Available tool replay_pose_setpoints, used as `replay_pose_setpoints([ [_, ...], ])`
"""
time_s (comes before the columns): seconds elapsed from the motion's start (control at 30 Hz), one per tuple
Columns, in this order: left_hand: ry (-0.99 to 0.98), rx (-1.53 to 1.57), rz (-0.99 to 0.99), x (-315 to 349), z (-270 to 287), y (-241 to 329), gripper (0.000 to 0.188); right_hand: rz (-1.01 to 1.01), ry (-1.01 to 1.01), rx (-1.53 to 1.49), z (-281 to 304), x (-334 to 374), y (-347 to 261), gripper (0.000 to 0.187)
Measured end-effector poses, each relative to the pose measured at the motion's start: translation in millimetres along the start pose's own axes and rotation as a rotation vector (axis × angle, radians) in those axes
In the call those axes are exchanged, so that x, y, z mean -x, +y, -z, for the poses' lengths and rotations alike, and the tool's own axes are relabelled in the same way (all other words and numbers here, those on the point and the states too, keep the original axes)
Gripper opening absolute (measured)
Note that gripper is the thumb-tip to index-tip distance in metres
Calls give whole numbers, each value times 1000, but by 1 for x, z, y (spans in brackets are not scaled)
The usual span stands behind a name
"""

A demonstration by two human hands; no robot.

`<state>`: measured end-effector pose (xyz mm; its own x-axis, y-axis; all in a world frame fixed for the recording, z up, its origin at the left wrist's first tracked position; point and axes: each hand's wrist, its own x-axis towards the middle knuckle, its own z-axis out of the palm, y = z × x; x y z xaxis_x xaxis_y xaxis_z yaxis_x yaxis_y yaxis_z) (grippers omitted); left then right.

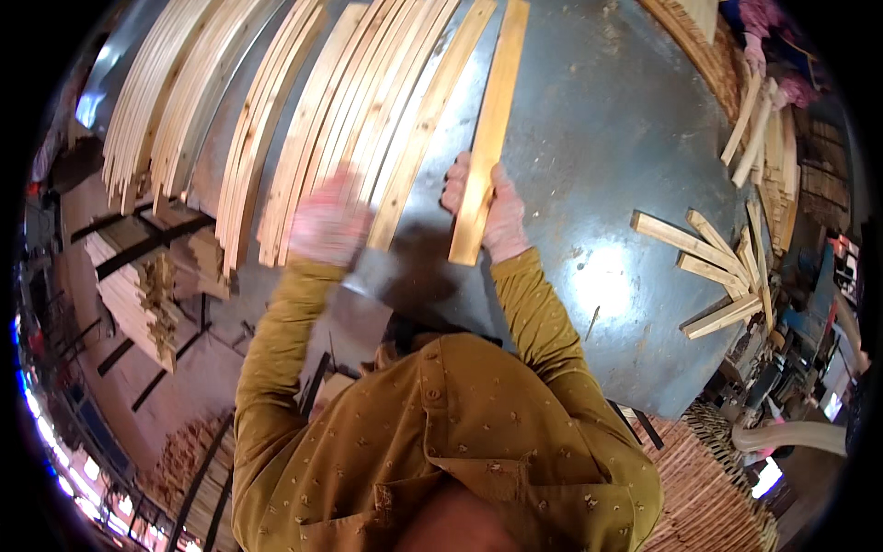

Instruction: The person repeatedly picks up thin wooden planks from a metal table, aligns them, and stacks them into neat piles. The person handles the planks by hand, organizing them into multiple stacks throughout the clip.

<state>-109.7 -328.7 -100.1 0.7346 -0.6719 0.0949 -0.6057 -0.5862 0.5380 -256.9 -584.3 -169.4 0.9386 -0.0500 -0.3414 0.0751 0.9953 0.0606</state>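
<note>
My right hand (501, 212) is closed round the near part of a long wooden slat (497, 110), fingers on its left side and thumb on its right. This slat stretches away from me over the grey metal tabletop (589, 129). My left hand (331, 219), smeared by motion, is at the near ends of a group of pale slats (368, 101); whether it grips any of them is hidden by the blur. Between my hands lies a single slat (428, 129) with dark knots.
More slat bundles (258, 138) lie at the left. Short offcuts (708, 258) are heaped near the right edge. Stacked wood (138, 294) stands below the table's left side, with piled strips (699, 488) at the lower right. A co-worker's pink-gloved hand (756, 53) shows at the far right.
</note>
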Motion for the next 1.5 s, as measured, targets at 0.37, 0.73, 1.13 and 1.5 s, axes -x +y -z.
replay_pose_setpoints([
  [0.37,-259,-653,3,-6,-62,63,85,155,228,562,-25,25,-20,66],
  [0.73,-352,-879,23,0,-34,49,70,117,307,705,-23,13,-5,59],
  [1.13,18,-312,658,-61,-5,-52,81,-18,361,2514,-50,-49,96,88],
  [1.5,-691,21,664,-22,4,32,80,-438,499,2279,-77,42,34,88],
])
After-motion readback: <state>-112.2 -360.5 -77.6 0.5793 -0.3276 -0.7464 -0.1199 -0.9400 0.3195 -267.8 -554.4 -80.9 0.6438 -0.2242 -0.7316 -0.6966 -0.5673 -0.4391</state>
